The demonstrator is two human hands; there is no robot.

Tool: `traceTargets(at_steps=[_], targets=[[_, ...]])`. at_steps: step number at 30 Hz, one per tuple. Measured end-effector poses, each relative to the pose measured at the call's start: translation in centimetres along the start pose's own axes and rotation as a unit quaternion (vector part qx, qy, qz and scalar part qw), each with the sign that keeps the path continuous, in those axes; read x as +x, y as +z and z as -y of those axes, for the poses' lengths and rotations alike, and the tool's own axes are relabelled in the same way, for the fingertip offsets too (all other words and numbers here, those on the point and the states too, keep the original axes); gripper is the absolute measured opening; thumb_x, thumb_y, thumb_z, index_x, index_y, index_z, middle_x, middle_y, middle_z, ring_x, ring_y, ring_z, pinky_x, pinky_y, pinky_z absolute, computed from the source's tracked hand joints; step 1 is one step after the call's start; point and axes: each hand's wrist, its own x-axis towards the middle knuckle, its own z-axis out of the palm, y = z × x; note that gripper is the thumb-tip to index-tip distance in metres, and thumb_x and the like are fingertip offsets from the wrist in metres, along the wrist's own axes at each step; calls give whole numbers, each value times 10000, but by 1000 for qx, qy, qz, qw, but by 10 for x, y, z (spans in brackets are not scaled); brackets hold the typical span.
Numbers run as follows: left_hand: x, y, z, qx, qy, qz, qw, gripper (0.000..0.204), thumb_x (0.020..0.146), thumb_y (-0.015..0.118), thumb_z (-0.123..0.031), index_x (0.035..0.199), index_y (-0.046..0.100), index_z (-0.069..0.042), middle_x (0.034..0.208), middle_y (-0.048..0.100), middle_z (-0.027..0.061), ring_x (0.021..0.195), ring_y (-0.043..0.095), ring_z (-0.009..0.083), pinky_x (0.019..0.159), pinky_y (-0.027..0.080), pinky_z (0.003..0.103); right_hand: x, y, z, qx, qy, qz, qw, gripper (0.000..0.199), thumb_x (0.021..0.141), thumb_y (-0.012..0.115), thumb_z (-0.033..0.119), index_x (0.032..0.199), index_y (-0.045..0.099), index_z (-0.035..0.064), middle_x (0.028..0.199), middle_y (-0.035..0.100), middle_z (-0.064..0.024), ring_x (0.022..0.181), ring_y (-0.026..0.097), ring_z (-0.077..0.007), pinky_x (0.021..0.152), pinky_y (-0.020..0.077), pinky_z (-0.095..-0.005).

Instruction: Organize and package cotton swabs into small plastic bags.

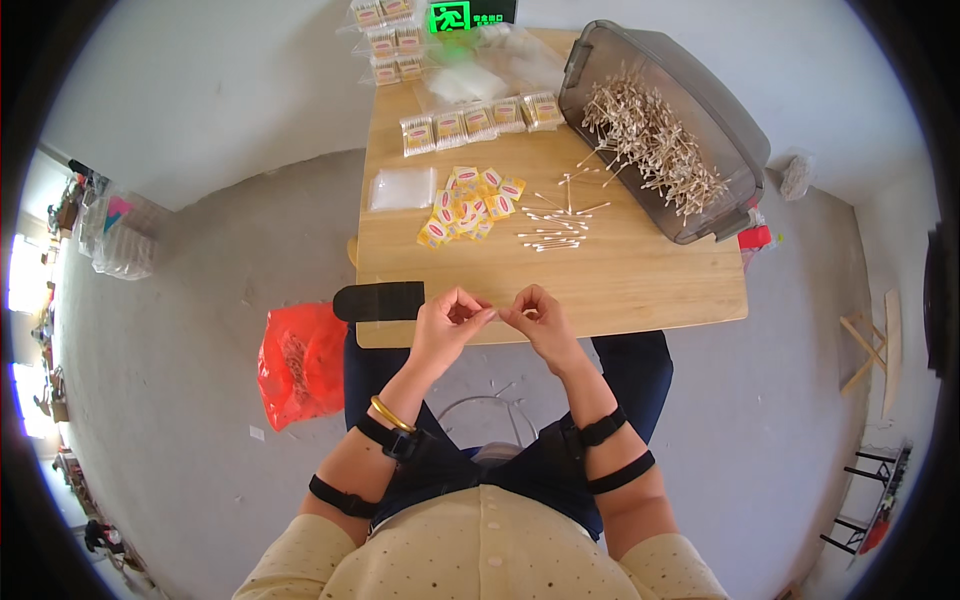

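Note:
Over the table's front edge, my left hand (452, 322) and my right hand (540, 322) face each other with thumbs and forefingers pinched, tips almost touching. Whatever lies between the fingertips is too small to make out. Loose cotton swabs (556, 240) lie on the wooden table (640, 290) beyond my right hand. Left of them spreads a pile of small yellow and white printed cards (468, 205), next to a stack of clear plastic sleeves (402, 188). A grey plastic bin (685, 225) tilts at the right, holding a heap of cotton swabs (650, 140).
Filled swab packets (478, 122) stand in a row at the back, with more packets (392, 42) stacked behind. Clear plastic bags (490, 75) lie near a green lit sign (450, 17). A black strip (380, 301) overhangs the left edge; a red bag (300, 362) is on the floor.

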Motion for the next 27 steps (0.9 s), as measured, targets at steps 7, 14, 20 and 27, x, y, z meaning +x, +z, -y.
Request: traceTargets(at_steps=[7,14,20,27], targets=[[8,-13,10,-111,-80,73,988,160,894,755,-39,958,608,-38,917,708,35,796,658,91,723,532,247,-1,-6,5,0,40,31,999,221,881,791,154,888,586,72,807,566,19,711,489,-66,636,409,-247],[12,-19,19,-136,-114,74,981,199,894,760,-49,1009,598,-68,979,703,30,904,649,82,799,510,232,2,-7,1,15,35,62,997,246,919,764,111,882,522,93,786,488,64,672,398,-13,577,323,-194],[10,-11,15,-160,-82,89,980,249,916,776,-206,1072,633,-77,980,700,-6,919,599,75,809,461,246,4,-12,6,20,74,75,994,242,909,784,192,886,579,65,782,556,25,698,486,-64,619,405,-242],[-12,-7,-18,159,75,86,981,368,780,854,-282,1072,719,-103,1040,699,-5,1042,555,198,938,419,356,-9,-15,35,111,90,100,985,224,911,783,230,886,606,95,805,555,40,783,490,-71,714,397,-240]])
